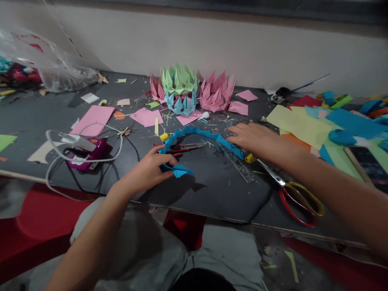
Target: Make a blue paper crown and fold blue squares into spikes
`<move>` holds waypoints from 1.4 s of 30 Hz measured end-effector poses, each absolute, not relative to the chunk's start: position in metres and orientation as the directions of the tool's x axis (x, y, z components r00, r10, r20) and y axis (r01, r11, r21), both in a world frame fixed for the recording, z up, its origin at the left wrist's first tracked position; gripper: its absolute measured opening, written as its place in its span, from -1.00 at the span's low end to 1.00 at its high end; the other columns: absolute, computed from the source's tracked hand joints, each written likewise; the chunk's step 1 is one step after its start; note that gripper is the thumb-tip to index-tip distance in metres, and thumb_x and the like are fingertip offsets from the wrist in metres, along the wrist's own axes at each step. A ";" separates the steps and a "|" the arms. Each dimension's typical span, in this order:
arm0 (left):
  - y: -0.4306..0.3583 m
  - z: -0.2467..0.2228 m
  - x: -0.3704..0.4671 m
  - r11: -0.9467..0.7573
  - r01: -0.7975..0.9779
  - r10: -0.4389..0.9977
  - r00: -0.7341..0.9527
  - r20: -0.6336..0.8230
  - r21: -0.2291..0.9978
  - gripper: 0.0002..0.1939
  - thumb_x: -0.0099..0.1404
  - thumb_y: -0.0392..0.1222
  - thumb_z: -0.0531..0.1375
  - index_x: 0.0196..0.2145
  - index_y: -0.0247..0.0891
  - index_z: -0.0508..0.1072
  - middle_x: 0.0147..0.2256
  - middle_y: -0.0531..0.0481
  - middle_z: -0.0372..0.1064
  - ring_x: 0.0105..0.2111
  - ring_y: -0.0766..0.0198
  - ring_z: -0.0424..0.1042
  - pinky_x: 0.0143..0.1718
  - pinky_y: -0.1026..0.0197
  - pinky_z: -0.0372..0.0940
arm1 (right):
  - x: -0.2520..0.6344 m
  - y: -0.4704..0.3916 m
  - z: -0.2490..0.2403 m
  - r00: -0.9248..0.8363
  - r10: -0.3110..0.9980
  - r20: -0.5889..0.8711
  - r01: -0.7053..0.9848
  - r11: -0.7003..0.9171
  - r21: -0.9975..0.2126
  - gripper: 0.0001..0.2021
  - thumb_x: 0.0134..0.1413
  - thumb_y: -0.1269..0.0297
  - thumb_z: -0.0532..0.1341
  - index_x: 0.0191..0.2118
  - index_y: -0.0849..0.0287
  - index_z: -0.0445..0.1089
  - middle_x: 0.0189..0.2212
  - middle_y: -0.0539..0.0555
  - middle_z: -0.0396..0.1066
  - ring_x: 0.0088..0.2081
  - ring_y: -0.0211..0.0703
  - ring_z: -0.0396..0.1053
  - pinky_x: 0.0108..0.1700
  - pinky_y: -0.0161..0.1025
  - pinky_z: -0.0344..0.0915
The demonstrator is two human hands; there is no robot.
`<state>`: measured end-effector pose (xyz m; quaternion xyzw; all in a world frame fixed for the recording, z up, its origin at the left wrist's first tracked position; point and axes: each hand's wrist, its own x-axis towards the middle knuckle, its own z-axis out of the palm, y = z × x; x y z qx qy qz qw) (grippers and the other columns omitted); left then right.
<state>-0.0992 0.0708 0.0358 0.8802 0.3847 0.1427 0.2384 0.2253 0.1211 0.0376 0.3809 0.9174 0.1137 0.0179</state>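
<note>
A long pleated strip of blue folded paper (197, 130) arcs over the table, with pointed folds along its edge. My left hand (154, 167) pinches it at the left end, where a folded blue flap (182, 170) sticks out toward the right. Bent fingers of my right hand (247, 137) are at the strip's right part, and its tip shows just below them; the exact grip is partly hidden. Beneath the arc lies a red-handled tool (186, 148). A clear ruler (238, 165) and scissors with red and yellow handles (283, 184) lie near my right hand.
Green, blue and pink paper crowns (178, 81) stand at the back. A purple device (91, 155) with a looped white cable sits left. Coloured paper sheets (303, 121) and a phone (368, 163) lie right. Pink sheets (93, 120) and scraps are scattered around.
</note>
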 end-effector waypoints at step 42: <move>0.061 0.009 -0.067 -0.700 0.632 0.699 0.703 0.134 0.333 -0.89 0.25 -0.21 0.12 -0.38 -0.20 0.44 -0.36 0.10 0.47 -0.32 0.28 0.44 -0.09 0.12 0.17 | 0.169 0.056 -0.008 -0.556 0.768 0.319 0.714 0.637 -0.289 -0.82 0.15 0.29 0.05 -0.27 0.15 0.39 -0.33 0.07 0.50 -0.28 -0.15 0.41 -0.06 -0.09 0.18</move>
